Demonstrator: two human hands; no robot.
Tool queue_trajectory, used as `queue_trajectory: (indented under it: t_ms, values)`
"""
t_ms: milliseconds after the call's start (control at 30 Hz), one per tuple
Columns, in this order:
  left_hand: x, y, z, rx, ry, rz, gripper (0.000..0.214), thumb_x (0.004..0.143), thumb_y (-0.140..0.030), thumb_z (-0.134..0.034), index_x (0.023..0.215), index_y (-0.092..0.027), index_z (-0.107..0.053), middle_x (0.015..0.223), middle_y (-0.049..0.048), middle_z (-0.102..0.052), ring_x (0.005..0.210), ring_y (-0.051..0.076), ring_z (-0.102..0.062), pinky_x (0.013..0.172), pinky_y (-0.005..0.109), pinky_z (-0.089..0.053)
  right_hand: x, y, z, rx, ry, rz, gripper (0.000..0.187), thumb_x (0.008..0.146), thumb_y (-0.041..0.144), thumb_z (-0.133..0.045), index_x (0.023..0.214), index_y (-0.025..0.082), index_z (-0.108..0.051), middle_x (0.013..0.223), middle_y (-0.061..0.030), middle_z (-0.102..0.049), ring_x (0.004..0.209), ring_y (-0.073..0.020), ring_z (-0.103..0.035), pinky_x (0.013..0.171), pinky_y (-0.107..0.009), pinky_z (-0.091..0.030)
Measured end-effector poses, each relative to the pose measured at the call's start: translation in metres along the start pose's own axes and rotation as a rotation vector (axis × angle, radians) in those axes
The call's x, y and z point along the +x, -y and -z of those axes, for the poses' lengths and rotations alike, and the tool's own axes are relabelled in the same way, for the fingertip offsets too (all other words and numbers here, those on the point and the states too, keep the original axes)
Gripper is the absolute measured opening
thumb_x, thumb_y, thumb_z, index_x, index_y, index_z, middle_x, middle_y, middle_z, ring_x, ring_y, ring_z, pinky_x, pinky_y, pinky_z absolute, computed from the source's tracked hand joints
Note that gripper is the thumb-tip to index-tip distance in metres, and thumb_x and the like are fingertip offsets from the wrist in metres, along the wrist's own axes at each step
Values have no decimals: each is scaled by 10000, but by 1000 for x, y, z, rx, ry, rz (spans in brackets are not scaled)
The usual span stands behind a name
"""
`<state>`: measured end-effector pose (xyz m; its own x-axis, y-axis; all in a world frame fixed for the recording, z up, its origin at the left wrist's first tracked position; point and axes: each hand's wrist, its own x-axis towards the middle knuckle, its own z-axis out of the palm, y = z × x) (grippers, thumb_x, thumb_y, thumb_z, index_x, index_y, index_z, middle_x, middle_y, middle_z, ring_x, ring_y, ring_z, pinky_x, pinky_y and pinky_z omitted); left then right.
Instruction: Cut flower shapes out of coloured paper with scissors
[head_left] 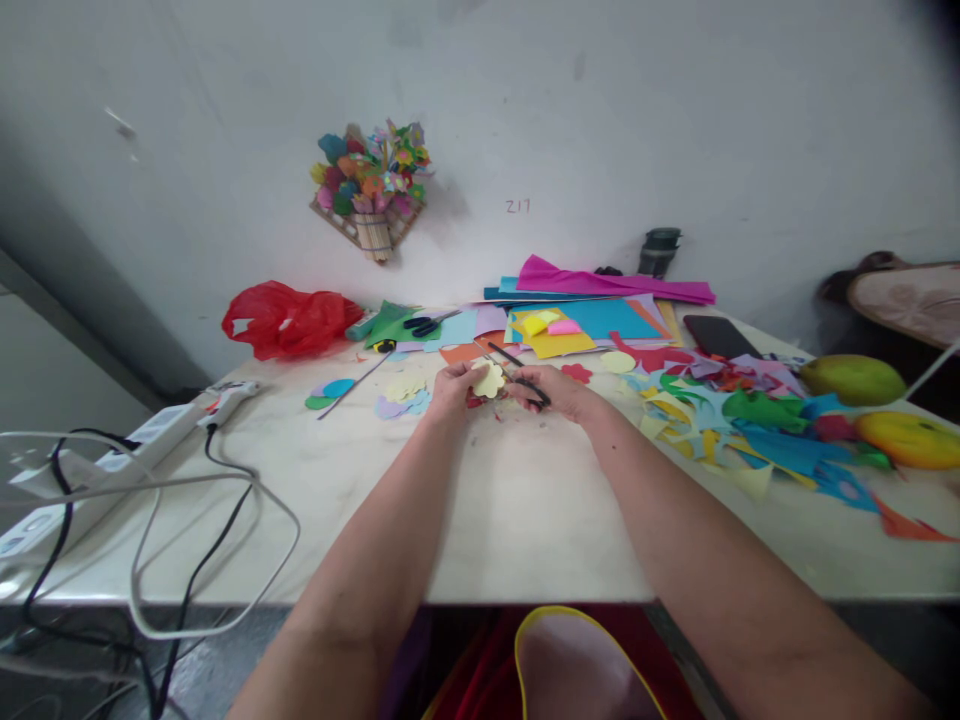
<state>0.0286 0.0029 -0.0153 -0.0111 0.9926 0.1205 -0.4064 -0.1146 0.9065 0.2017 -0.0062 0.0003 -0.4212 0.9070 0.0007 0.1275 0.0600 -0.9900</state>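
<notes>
My left hand [452,388] pinches a pale yellow paper flower [489,379] with a scalloped edge. Black-handled scissors [534,394] are in my right hand [556,388], its fingers closed around the handles, close beside the flower's right edge. Both hands are low over the middle of the white table. Small red scraps [475,401] show beneath the flower. Just right of my right hand lies a red paper flower [576,373]; pale yellow and blue cut pieces [405,397] lie to the left of my left hand. The scissor blades are partly hidden.
Coloured paper sheets [611,320] and a second pair of scissors [427,324] lie at the back. Paper scraps [757,410], a phone [720,337] and two mangoes [855,380] occupy the right. A red plastic bag [289,318] and power strips [154,432] with cables are left.
</notes>
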Motion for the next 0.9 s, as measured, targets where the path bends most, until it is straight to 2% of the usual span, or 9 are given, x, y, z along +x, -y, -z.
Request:
queue_trajectory:
  t_ms: [433, 600, 767, 900]
  values:
    - [-2, -2, 1, 17, -17, -12, 367, 488, -314, -886, 547, -142, -568, 525, 37, -619, 451, 113, -531, 447, 240, -404, 0, 0, 0, -1, 2, 1, 263, 683, 314, -788, 691, 163, -573, 486, 44, -492, 418, -73, -407, 380, -199, -300]
    - [3, 3, 6, 66, -6, -31, 388, 490, -339, -887, 549, -148, -555, 520, 22, -596, 458, 103, -515, 453, 235, -393, 0, 2, 0, -1, -120, -18, 255, 673, 263, -810, 725, 161, -583, 512, 33, -553, 409, -65, -434, 401, -196, -345]
    - [5, 5, 7, 161, 44, -39, 402, 496, -386, -883, 565, -152, -564, 517, 11, -589, 487, 118, -540, 481, 242, -412, 4, -2, 5, 92, -226, 65, 357, 585, 251, -853, 797, 170, -578, 563, 37, -593, 456, -84, -508, 432, -198, -355]
    - [4, 4, 5, 258, 109, -34, 418, 486, -434, -881, 594, -149, -596, 541, 15, -623, 504, 130, -569, 491, 246, -426, 7, -6, 8, 139, -262, 129, 388, 550, 262, -849, 830, 175, -594, 579, 41, -593, 490, -105, -540, 440, -204, -342]
